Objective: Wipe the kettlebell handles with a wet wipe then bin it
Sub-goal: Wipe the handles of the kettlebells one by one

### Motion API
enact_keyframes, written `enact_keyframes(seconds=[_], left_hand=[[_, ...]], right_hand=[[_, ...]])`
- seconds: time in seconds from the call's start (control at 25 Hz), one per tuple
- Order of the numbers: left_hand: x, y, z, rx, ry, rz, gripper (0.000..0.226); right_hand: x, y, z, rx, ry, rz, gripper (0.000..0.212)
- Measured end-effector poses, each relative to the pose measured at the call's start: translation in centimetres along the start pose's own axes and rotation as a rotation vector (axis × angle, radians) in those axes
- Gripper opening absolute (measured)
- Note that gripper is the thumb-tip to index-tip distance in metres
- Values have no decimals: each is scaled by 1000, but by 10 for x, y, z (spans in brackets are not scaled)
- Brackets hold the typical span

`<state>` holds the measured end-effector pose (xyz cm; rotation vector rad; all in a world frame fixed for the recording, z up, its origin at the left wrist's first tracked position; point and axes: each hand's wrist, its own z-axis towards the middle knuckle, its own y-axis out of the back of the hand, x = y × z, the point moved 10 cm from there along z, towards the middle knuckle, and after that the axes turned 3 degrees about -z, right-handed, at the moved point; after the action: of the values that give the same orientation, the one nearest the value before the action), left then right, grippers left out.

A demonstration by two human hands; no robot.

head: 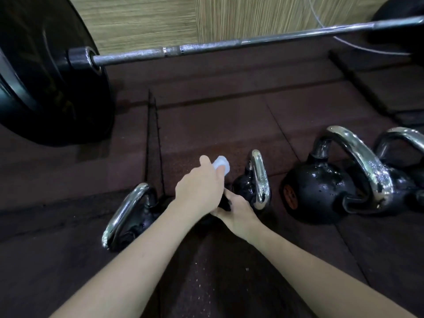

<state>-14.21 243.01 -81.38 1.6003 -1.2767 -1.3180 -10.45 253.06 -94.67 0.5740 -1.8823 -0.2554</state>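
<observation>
While the left hand (199, 187) pinches the wet wipe (221, 164) and the right hand (238, 212) grips something dark, the wipe may slip onto the floor (206, 125) beside the kettlebell handle (260, 177).

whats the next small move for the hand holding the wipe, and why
Probably bring the left hand, which pinches the white wet wipe, down and right onto the chrome handle of the small kettlebell. The wipe hangs in the air just left of that handle, touching nothing, while the right hand rests at that kettlebell's base, seemingly steadying it.
</observation>
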Motion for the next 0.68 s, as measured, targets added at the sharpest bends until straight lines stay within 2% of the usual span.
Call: enact_keyframes(seconds=[0.08,0.16,0.28,0.4,0.48,0.52,0.56,0.68], left_hand=[[-13,-7,18,91,-92,137,25],[-15,-7,5,53,-140,94,24],[24,-6,-52,-170,-25,-421,27],[49,-21,-98,-236,63,-622,25],[46,-19,-86,-246,57,-506,28],[38,-16,-71,-222,44,-363,28],[33,-10,-53,-184,89,-326,26],[7,-2,5,48,141,-318,32]], right_hand=[[-2,-1,0,11,-19,-6,85],[-5,0,1,11,-38,-32,88],[-4,1,0,13,-44,-55,77],[-2,6,-1,-17,-11,-39,63],[1,6,-3,-9,4,-47,63],[-1,5,-2,4,-4,-43,65],[-2,4,-2,10,-4,-39,66],[-1,7,-1,-12,-7,-52,59]])
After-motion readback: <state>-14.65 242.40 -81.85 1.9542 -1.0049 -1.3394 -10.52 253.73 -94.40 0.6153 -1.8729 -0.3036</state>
